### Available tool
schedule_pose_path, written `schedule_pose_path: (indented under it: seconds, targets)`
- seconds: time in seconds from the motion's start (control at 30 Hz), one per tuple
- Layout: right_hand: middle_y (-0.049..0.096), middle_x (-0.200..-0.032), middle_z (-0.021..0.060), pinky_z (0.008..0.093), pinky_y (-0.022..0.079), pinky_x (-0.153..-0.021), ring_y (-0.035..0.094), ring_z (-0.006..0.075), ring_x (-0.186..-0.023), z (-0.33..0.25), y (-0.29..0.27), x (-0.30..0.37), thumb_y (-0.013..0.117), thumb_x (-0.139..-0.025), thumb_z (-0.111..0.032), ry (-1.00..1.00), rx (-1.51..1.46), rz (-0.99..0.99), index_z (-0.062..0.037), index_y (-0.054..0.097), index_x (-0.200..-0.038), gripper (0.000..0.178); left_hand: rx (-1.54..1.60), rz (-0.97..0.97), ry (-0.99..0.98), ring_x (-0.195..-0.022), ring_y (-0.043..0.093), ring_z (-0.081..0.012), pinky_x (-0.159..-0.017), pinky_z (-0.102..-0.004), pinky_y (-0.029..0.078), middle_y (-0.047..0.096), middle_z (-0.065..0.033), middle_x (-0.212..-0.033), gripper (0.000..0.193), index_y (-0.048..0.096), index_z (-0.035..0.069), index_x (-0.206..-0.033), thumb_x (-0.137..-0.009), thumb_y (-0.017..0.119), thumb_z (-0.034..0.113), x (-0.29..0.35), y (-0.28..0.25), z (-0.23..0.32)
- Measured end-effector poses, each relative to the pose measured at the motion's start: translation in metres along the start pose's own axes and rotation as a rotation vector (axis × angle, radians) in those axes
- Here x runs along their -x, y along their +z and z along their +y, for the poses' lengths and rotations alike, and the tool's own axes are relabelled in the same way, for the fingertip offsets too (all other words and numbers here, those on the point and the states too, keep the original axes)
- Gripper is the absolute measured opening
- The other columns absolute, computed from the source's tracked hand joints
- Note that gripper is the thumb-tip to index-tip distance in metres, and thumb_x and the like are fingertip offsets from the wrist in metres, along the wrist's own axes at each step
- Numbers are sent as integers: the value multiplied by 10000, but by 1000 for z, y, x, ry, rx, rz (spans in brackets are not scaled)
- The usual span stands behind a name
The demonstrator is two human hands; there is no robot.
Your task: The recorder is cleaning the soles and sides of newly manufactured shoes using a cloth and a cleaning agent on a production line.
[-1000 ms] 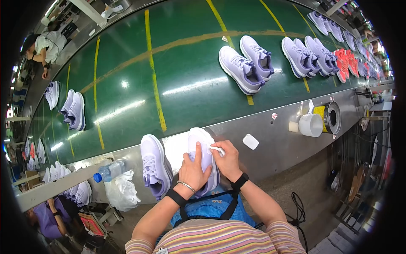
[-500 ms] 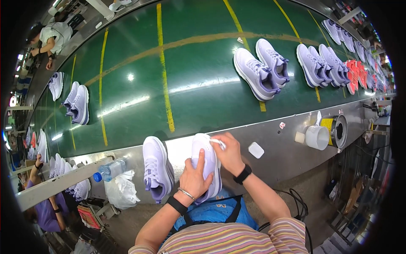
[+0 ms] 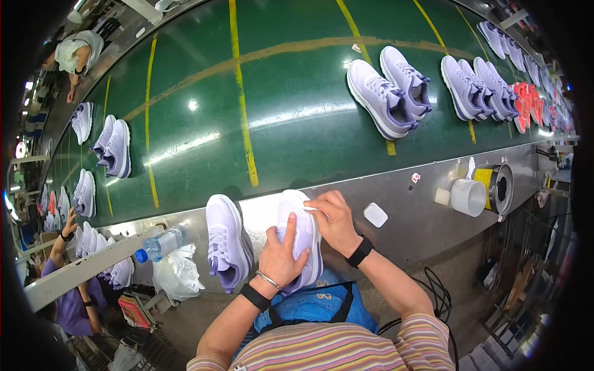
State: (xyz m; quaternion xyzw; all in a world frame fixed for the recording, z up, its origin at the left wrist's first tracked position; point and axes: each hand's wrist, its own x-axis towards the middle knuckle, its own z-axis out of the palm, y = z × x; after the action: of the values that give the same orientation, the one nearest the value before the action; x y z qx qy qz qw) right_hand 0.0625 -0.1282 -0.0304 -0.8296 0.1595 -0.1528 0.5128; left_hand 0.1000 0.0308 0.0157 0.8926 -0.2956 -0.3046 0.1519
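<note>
A pale lilac sneaker lies on the grey metal ledge in front of me. My left hand presses flat on its heel half. My right hand rests on its toe side and pinches a small white piece against the shoe. Its partner sneaker lies untouched just to the left, laces up.
A green conveyor belt with yellow lines carries pairs of lilac sneakers and, far right, red ones. A white cup, a tape roll and a white pad sit at right. A water bottle and plastic bag lie left. Other people work at left.
My hands and the shoe stay in place on the ledge. My right hand has shifted slightly along the toe side; the view has tilted a little.
</note>
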Motion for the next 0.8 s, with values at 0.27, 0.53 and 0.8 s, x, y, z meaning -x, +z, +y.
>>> schedule_pose_path:
  seconds: [0.27, 0.53, 0.8]
  targets:
    - [547, -794, 39, 335, 370, -715, 505, 224, -810, 1, -1, 39, 595, -691, 6, -75, 67, 65, -91, 638, -861, 200, -26, 18, 14, -759, 562, -428, -625, -431, 498, 387, -299, -1077, 852, 198, 129, -1395, -706, 660, 323, -2, 4, -1]
    - [580, -798, 46, 264, 435, -674, 548, 144, -742, -10, 14, 37, 633, -744, -34, 398, -291, 164, -22, 603, -851, 111, -13, 36, 0, -784, 559, -435, -648, -439, 494, 393, -301, -1077, 866, 194, 126, -1397, -701, 666, 332, 0, 5, -4]
    - [604, -759, 24, 222, 435, -624, 523, 63, -706, 6, 35, 24, 655, -741, -54, 625, -603, 238, 17, 600, -845, 137, -20, 43, -3, -807, 556, -433, -654, -433, 494, 391, -299, -1081, 853, 217, 127, -1390, -696, 668, 330, 0, 7, -7]
